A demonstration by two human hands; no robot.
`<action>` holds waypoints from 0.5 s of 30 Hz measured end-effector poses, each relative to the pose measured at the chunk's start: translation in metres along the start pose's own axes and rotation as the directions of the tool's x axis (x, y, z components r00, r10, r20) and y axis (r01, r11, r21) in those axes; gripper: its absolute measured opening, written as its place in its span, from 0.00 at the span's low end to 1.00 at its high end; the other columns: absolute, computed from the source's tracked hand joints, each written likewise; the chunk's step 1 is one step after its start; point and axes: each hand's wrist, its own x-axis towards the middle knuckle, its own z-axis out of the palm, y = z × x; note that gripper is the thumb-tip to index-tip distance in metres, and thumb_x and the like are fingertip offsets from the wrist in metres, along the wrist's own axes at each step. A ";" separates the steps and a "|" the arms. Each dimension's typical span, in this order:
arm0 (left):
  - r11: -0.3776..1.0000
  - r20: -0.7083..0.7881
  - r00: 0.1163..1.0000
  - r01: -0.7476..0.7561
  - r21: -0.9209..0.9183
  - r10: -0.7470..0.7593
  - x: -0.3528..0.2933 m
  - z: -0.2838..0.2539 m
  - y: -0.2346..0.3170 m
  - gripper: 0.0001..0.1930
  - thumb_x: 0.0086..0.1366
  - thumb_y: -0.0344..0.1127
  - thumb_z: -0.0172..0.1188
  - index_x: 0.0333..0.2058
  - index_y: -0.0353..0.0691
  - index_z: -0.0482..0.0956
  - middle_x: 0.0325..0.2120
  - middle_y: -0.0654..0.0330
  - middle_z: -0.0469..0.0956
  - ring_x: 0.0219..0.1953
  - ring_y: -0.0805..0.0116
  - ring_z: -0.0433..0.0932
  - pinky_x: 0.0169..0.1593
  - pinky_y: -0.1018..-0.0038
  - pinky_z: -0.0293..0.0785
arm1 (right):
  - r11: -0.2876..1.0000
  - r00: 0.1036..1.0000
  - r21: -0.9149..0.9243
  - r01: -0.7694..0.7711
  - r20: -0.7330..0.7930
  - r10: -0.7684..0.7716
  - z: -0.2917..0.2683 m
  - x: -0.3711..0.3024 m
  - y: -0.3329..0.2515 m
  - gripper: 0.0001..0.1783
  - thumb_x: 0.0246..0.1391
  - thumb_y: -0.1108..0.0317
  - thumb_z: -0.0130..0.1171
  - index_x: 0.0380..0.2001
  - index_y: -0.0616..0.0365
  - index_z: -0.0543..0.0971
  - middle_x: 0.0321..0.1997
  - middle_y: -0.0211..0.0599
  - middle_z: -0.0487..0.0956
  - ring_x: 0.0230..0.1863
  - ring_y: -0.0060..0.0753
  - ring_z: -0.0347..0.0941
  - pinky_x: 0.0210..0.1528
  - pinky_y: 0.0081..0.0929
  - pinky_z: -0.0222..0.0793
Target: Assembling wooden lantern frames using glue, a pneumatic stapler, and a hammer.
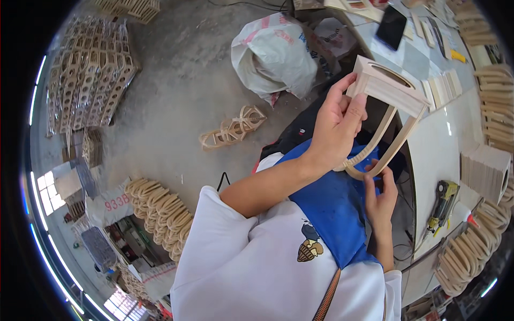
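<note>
Above my lap, at the table's edge, I hold a pale wooden frame [390,96]. One end is a box with a round opening, and a long bent-wood loop runs down from it. My left hand [340,120] is closed on the box end, with the thumb on its near face. Lower down, my right hand [381,199] pinches the rounded bend of the loop between thumb and fingers. Part of that bend sits behind my left wrist. A blue apron [332,208] lies beneath the frame.
On the table [436,134] to the right are a black phone [391,28], small wooden blocks [443,88], a stack of panels [484,171] and a power drill [441,206]. A white sack [273,56] and similar wooden frames [233,128] are on the floor. Bent-wood loops [160,214] are piled left.
</note>
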 end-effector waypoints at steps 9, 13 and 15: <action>0.559 0.195 0.911 -0.381 0.737 0.363 -0.017 -0.116 0.021 0.06 0.64 0.33 0.64 0.36 0.37 0.82 0.24 0.59 0.78 0.31 0.60 0.76 0.61 0.61 0.69 | 0.866 0.975 0.453 -0.211 0.154 0.157 0.074 0.093 -0.040 0.21 0.68 0.76 0.53 0.62 0.65 0.74 0.49 0.42 0.81 0.44 0.31 0.77 0.47 0.26 0.79; 0.781 -0.451 0.826 0.021 0.625 0.338 -0.016 -0.195 0.030 0.10 0.68 0.40 0.66 0.33 0.38 0.81 0.22 0.64 0.76 0.29 0.67 0.76 0.42 0.68 0.76 | 0.936 0.964 0.346 -0.068 0.265 -0.028 0.141 0.109 -0.077 0.21 0.66 0.75 0.57 0.61 0.66 0.75 0.49 0.42 0.83 0.43 0.31 0.79 0.47 0.27 0.78; 0.924 -0.595 0.741 -0.090 0.372 0.312 -0.007 -0.239 0.054 0.12 0.75 0.40 0.60 0.38 0.37 0.81 0.21 0.68 0.75 0.23 0.79 0.70 0.30 0.80 0.69 | 0.979 0.951 0.201 0.028 0.295 -0.088 0.148 0.112 -0.078 0.21 0.66 0.75 0.58 0.60 0.66 0.76 0.48 0.41 0.83 0.43 0.32 0.79 0.47 0.27 0.78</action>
